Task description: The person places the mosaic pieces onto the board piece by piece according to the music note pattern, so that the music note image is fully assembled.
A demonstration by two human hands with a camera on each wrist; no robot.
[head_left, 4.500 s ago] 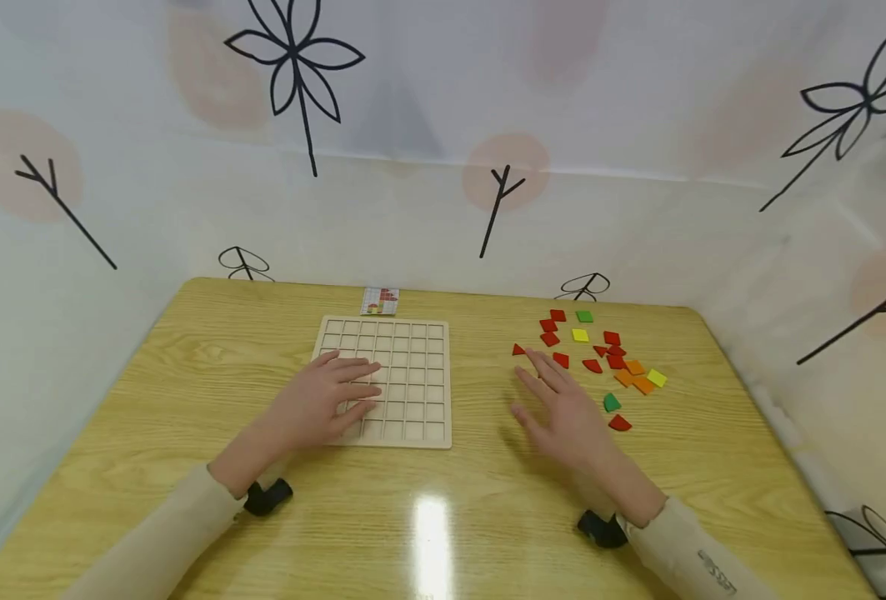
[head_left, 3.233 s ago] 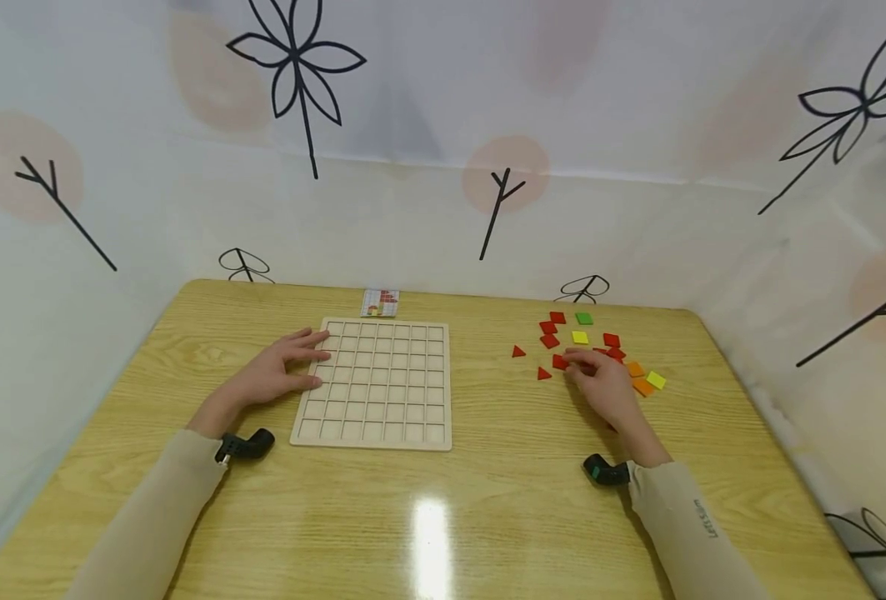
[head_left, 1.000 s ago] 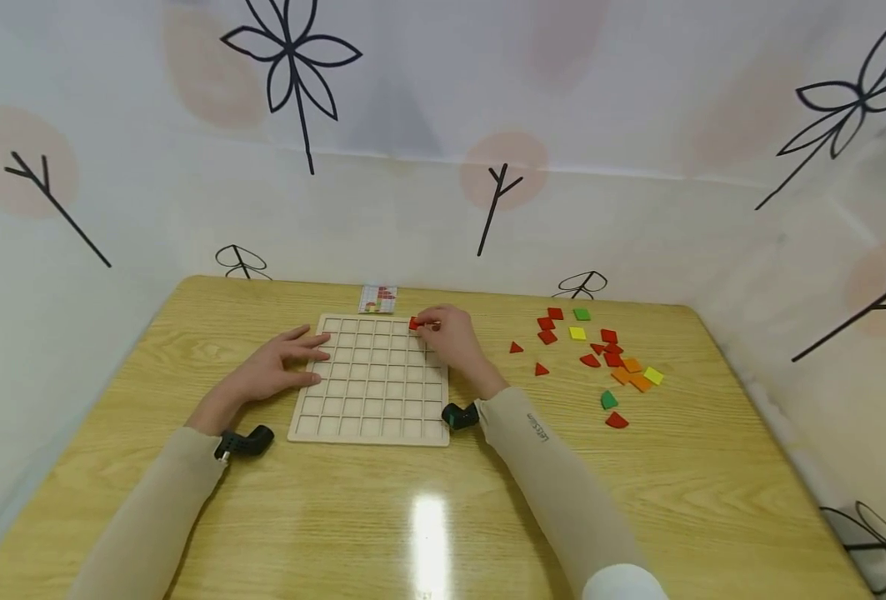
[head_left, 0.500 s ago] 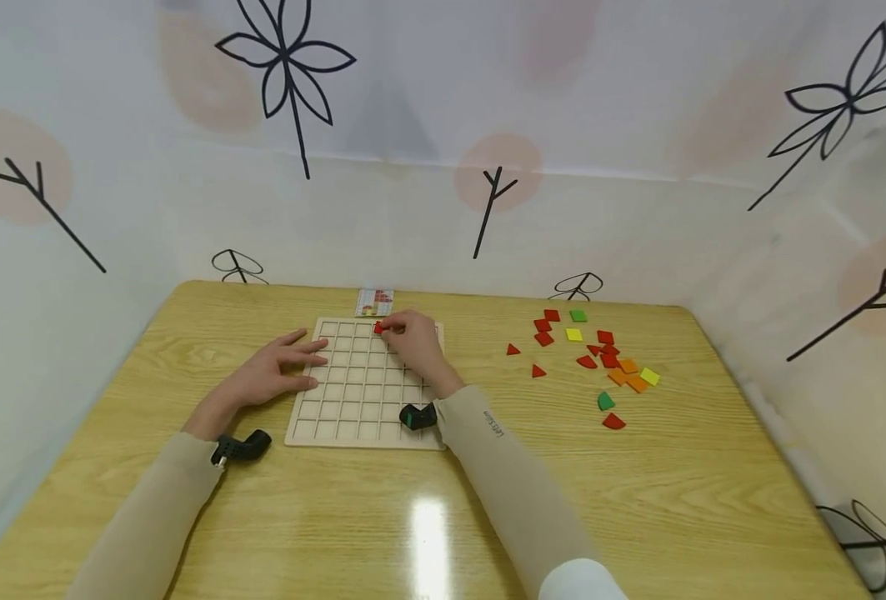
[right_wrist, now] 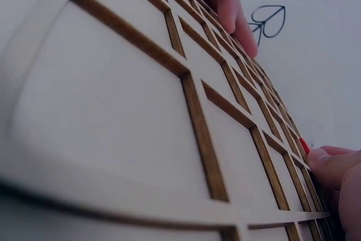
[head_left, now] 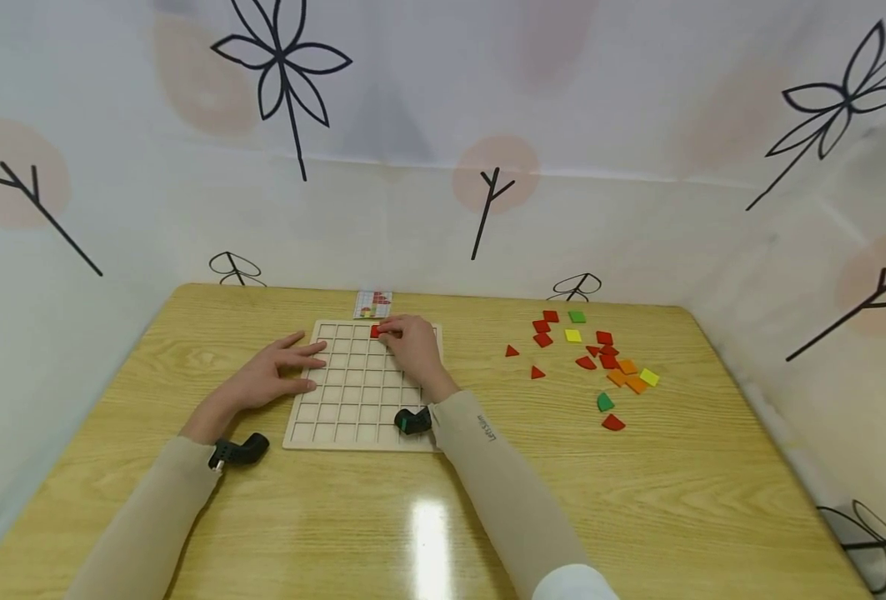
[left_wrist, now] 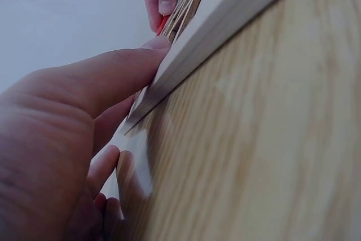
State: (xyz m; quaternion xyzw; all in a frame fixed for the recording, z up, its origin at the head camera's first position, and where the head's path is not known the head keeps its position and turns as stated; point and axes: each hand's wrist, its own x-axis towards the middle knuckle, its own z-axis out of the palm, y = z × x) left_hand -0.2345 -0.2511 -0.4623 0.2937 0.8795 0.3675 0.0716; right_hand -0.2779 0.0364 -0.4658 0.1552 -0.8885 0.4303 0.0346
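Observation:
A wooden grid board [head_left: 327, 412] with square cells lies flat on the table. At its far row, a red square tile [head_left: 375, 332] is pinched at its right side by the fingertips of my right hand [head_left: 416, 350]. The right wrist view catches only a thin red edge of that tile [right_wrist: 304, 146] beside the thumb. My left hand [head_left: 262, 375] rests at the board's left edge, fingers spread and fairly straight. Close up in the left wrist view, the left thumb [left_wrist: 121, 74] lies against the board's side.
Several loose pieces lie to the right: red squares [head_left: 543, 340], red triangles [head_left: 537, 372], red quarter-rounds [head_left: 613, 422], orange squares [head_left: 636, 384], yellow squares [head_left: 573, 336] and green pieces [head_left: 605, 402]. A printed pattern card [head_left: 372, 305] lies behind the board. Patterned cloth [head_left: 382, 208] hangs behind the table.
My right hand has picked a red square tile from the loose pieces and carried it left to the board's far row. My left hand has shifted from over the board to its left edge.

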